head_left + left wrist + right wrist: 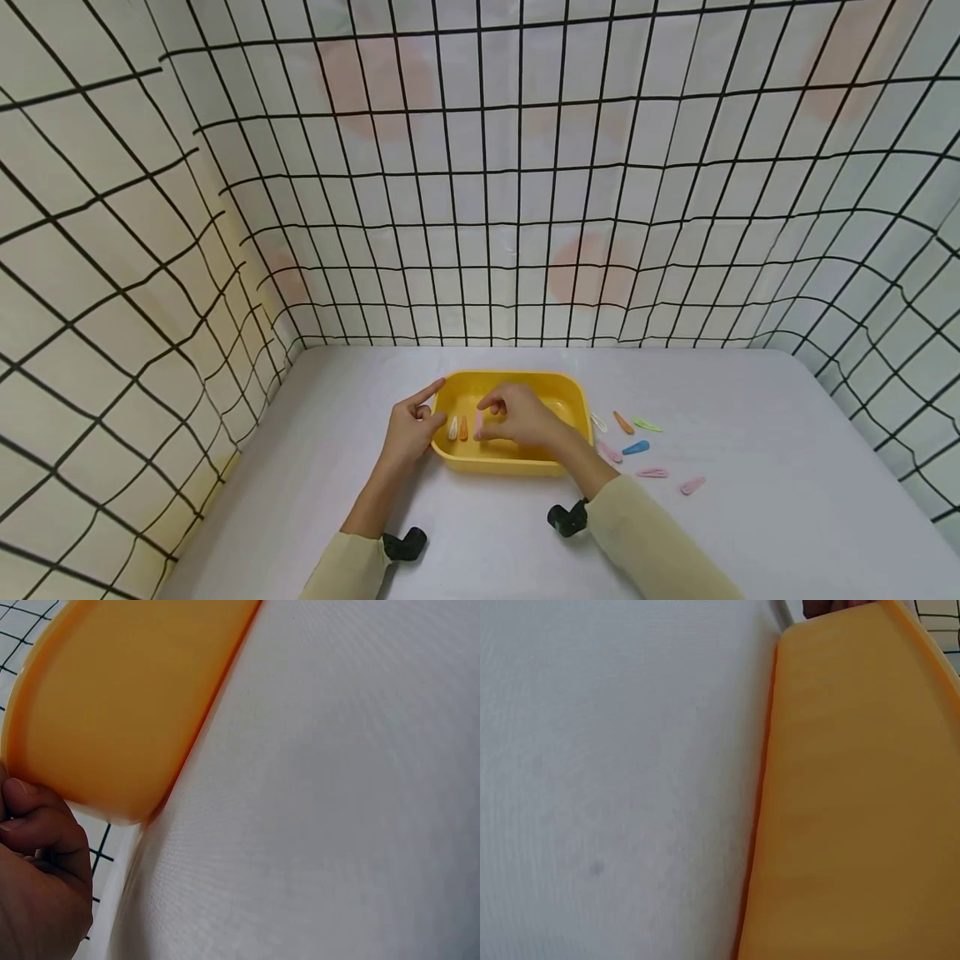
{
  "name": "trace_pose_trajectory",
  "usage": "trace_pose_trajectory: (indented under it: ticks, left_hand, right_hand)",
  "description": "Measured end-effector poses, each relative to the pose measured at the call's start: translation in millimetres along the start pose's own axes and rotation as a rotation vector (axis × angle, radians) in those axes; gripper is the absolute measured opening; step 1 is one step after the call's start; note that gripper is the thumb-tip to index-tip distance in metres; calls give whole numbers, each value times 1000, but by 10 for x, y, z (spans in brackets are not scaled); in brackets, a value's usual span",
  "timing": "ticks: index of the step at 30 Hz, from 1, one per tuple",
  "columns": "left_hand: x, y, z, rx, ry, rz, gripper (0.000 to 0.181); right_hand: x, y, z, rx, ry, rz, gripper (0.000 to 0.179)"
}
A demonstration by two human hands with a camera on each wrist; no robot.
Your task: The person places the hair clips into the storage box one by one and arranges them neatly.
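A yellow plastic tray (pixel 517 468) stands on the table. My left hand (pixel 411 429) grips its left end, thumb over the rim and index finger stretched along the corner. The left wrist view also shows this hand (pixel 45 862) at the tray's end. Inside the tray, my right hand (pixel 521 415) holds a pink hair clip (pixel 478 422) between thumb and fingertip, upright in line with the others. Left of it lie a white hair clip (pixel 453 428) and an orange hair clip (pixel 463 429), side by side. The tray wall (pixel 840 787) hides my right hand in the right wrist view.
Right of the tray lie several loose hair clips: a white one (pixel 598 422), an orange one (pixel 623 422), a green one (pixel 647 425), a blue one (pixel 636 447) and pink ones (pixel 652 472). A black grid over white sheeting (pixel 502 200) surrounds the white table (pixel 750 533).
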State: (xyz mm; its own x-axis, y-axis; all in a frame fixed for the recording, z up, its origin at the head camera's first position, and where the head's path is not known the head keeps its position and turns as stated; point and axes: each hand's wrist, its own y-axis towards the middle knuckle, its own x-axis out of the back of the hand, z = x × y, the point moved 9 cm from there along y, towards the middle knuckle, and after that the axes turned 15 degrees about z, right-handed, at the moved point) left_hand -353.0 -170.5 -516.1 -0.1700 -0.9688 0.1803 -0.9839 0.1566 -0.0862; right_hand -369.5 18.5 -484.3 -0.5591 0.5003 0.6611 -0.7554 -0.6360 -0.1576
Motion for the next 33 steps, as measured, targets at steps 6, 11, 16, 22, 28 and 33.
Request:
trace_pose_trajectory:
  ticks: [6, 11, 16, 22, 28, 33]
  left_hand:
    - [-9, 26, -6, -4, 10, 6, 60]
    - [-8, 25, -9, -3, 7, 2, 60]
    - [-9, 31, -4, 5, 7, -1, 59]
    - [-3, 35, -7, 8, -1, -4, 60]
    - [6, 25, 3, 10, 5, -11, 61]
    - [11, 23, 16, 10, 4, -15, 60]
  right_hand:
    - [-43, 70, 4, -49, -19, 24, 45]
    - [-52, 142, -19, -54, -25, 29, 43]
    - [-75, 197, -54, -52, -6, 42, 43]
    - [-112, 237, -91, -55, -6, 48, 41]
    - [-155, 244, -101, -68, 2, 66, 41]
    - [-174, 251, -102, -63, -12, 70, 42]
